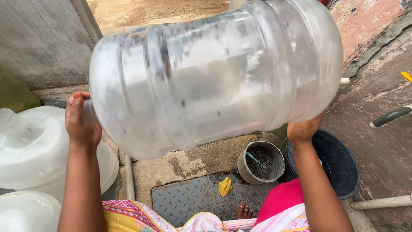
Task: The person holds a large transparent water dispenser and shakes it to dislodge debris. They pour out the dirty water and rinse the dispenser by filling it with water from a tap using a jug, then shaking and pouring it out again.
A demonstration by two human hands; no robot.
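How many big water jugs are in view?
3, maybe more hidden: one jug held sideways in both hands, a second at left on the ground, a third at bottom left.

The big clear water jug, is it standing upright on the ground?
No, the water jug is held up sideways in the air, left hand at its neck and right hand under its base.

Both arms raised, L hand [81, 120] & R hand [304, 129] gripping, wide apart.
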